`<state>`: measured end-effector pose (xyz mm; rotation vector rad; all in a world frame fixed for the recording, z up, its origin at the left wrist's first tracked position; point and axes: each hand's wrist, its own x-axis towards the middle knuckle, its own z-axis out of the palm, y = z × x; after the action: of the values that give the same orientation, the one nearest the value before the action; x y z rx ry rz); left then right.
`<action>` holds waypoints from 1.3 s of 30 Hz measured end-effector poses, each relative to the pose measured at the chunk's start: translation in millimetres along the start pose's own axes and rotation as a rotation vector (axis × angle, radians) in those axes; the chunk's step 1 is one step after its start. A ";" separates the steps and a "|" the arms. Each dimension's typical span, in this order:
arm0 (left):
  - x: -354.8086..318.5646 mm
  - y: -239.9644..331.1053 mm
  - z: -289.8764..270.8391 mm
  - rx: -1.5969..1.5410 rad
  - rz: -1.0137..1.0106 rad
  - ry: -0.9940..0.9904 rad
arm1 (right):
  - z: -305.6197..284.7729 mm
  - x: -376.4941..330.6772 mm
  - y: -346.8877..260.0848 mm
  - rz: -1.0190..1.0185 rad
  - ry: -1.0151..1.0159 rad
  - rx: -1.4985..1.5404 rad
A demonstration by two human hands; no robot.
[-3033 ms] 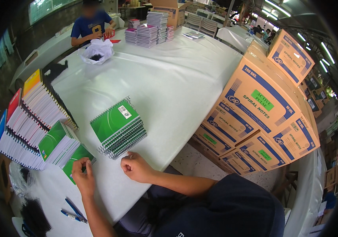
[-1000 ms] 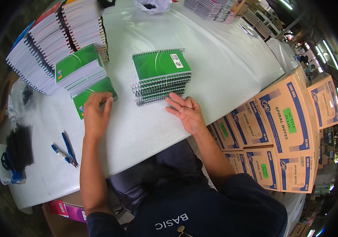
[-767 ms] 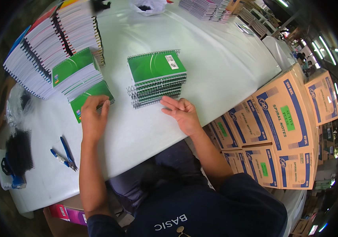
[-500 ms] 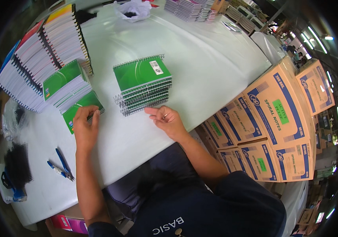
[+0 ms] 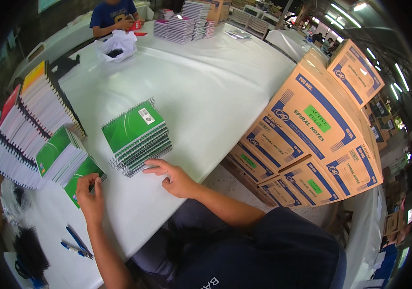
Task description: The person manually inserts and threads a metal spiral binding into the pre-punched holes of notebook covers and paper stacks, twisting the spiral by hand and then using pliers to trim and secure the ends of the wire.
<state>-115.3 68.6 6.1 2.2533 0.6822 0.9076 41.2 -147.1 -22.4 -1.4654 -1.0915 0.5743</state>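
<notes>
Strip-lit hall (image 5: pixel 379 36); white-covered table (image 5: pixel 191 101); cartons (image 5: pixel 307 113), piled at right; green stack (image 5: pixel 136 132), set before the hands, top spiral (image 5: pixel 128 112) pointing far-side, long axis near-left to far-right; left hand (image 5: pixel 91 200), bent over a green notebook (image 5: pixel 89 168), grasp indiscernible; right hand (image 5: pixel 178 181), empty, fingers loosely extended beside the stack.

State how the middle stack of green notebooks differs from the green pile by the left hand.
The middle stack shows wire coils along its edges; the left pile shows white page edges, no coils visible. The middle stack is piled upward; the left pile leans, spread out. The middle stack's top cover bears a white label; the left pile's shows none. Both have green covers.
</notes>
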 end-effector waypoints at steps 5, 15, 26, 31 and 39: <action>-0.2 0.2 0.2 0.007 0.000 -0.007 | 4.3 0.3 -12.9 -0.063 -0.052 -0.071; -0.5 3.0 -0.2 -0.031 -0.033 -0.002 | 4.5 1.3 -14.4 -0.073 -0.098 -0.236; -0.5 4.1 -1.0 -0.009 -0.008 -0.005 | 8.0 -1.5 -14.0 -0.065 -0.101 -0.332; -0.6 2.2 -0.7 -0.012 -0.008 -0.002 | 8.3 -0.7 -13.2 -0.049 -0.115 -0.333; -0.1 3.9 -2.1 -0.007 -0.012 -0.003 | 10.7 0.4 -12.3 -0.036 -0.116 -0.330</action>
<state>-116.1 66.7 10.0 2.2419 0.6901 0.8993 28.7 -142.6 -13.0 -1.7078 -1.3496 0.4732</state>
